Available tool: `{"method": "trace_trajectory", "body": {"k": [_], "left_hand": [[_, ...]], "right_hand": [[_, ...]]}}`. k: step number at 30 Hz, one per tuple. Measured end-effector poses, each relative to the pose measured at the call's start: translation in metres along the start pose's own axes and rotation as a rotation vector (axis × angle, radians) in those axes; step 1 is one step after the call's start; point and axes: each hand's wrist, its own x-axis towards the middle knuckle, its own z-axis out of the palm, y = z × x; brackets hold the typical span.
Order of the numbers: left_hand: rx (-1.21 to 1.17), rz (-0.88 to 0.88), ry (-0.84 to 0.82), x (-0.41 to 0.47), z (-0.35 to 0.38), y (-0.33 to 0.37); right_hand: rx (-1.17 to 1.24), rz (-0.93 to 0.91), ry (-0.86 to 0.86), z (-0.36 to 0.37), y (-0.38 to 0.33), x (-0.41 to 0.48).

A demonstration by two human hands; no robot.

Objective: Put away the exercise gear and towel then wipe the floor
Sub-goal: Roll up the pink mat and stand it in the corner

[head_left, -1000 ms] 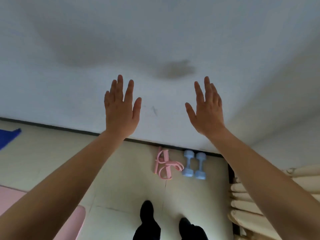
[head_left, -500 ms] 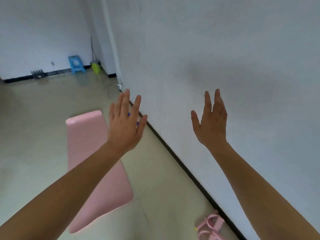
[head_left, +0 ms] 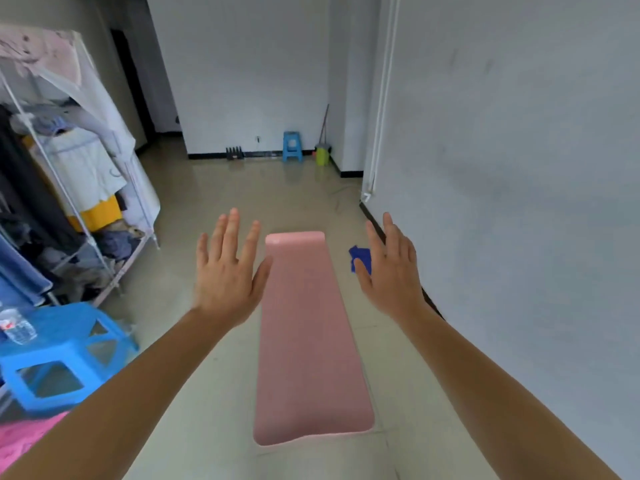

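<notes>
A pink exercise mat (head_left: pixel 308 341) lies flat on the tiled floor, stretching away from me down the middle of the view. A small blue cloth (head_left: pixel 358 256) lies on the floor to the right of the mat's far end, near the wall, partly hidden by my right hand. My left hand (head_left: pixel 227 271) is held up with straight, spread fingers, empty, above the floor left of the mat. My right hand (head_left: pixel 391 271) is raised the same way, empty, to the right of the mat.
A blue plastic stool (head_left: pixel 65 355) with a water bottle (head_left: pixel 17 327) on it stands at the near left, beside a clothes rack (head_left: pixel 69 188). A pink fabric (head_left: pixel 27 434) shows at the bottom left. Far back stand a small blue stool (head_left: pixel 292 146) and a green mop bucket (head_left: pixel 322 154). The grey wall (head_left: pixel 519 202) runs along the right.
My view has swung left from the wall, so the mat now lies lengthwise ahead. The dumbbells and pink resistance band have left the view. Both hands stay raised and empty.
</notes>
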Motion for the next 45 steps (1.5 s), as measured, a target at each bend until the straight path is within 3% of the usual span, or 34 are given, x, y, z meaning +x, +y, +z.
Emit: {"method": "trace_trajectory", "body": {"k": [6, 15, 26, 35, 41, 45], "left_hand": [[0.045, -0.122, -0.063, 0.008, 0.001, -0.140], [0.029, -0.186, -0.047, 0.086, 0.077, -0.289], [0.086, -0.081, -0.014, 0.291, 0.187, -0.501], [0.092, -0.152, 0.025, 0.418, 0.303, -0.693], [0.053, -0.081, -0.021, 0.540, 0.402, -0.804], [-0.033, -0.031, -0.065, 0.638, 0.466, -0.831]], "right_hand": [[0.000, -0.028, -0.129, 0.075, -0.122, 0.053], [0.047, -0.096, -0.131, 0.204, -0.221, 0.172], [0.082, -0.050, -0.156, 0.390, -0.325, 0.423], [0.029, -0.131, -0.159, 0.548, -0.415, 0.597], [-0.097, -0.089, -0.199, 0.653, -0.435, 0.712], [-0.163, 0.009, -0.225, 0.701, -0.416, 0.781]]}}
